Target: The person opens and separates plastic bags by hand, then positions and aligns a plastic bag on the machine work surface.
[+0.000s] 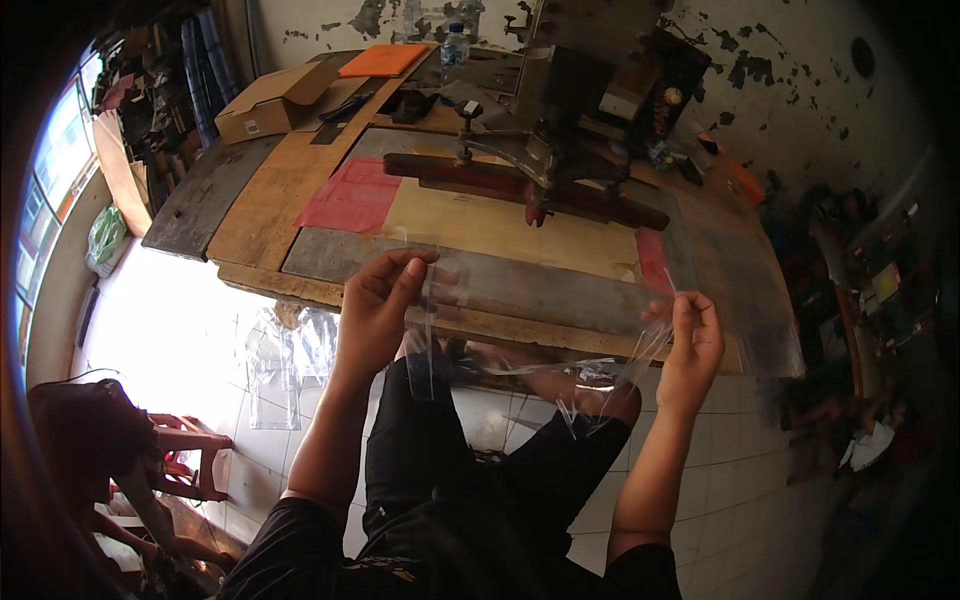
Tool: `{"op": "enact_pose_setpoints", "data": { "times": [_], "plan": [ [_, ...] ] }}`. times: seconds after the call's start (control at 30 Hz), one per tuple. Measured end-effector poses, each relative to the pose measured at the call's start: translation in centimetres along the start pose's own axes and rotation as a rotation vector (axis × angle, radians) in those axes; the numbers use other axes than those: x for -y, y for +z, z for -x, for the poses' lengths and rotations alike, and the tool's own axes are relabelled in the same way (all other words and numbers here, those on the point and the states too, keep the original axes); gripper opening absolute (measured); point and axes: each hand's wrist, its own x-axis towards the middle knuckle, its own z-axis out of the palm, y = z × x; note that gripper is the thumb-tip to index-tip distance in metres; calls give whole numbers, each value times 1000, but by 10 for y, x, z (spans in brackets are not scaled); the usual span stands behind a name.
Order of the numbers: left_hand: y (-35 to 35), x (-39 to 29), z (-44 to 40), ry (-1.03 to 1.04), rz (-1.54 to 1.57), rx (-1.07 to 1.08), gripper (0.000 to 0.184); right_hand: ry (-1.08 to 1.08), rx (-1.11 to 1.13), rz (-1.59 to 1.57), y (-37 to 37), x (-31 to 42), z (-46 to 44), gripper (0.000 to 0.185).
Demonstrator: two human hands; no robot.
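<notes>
Clear plastic film stretches between my two hands above the front edge of the workbench, its lower part hanging over my lap. My left hand pinches its left end between thumb and fingers. At the right end my right hand holds the film in a similar pinch. Just beyond lies a yellow sheet, flanked by a pink sheet on the left and a smaller pink piece on the right. Over these sheets stands a dark press with a long horizontal bar.
On the bench's back left are a cardboard box, an orange sheet and a water bottle. More clear plastic hangs at the left front edge. A red stool stands lower left, beside part of another person.
</notes>
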Motion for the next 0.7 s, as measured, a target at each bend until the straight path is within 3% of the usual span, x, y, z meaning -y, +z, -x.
{"op": "enact_pose_setpoints", "data": {
  "times": [0.37, 0.53, 0.7],
  "plan": [
    [-1, 6, -1, 84, 6, -27, 30, 6, 51, -145, 4, -1, -8, 17],
    [-3, 9, -1, 93, 11, -30, 31, -25, 26, -60, 9, 7, -8, 27],
    [-5, 9, 0, 79, 14, -45, 31, -44, 97, 7, 5, 8, -8, 24]
  ]
}}
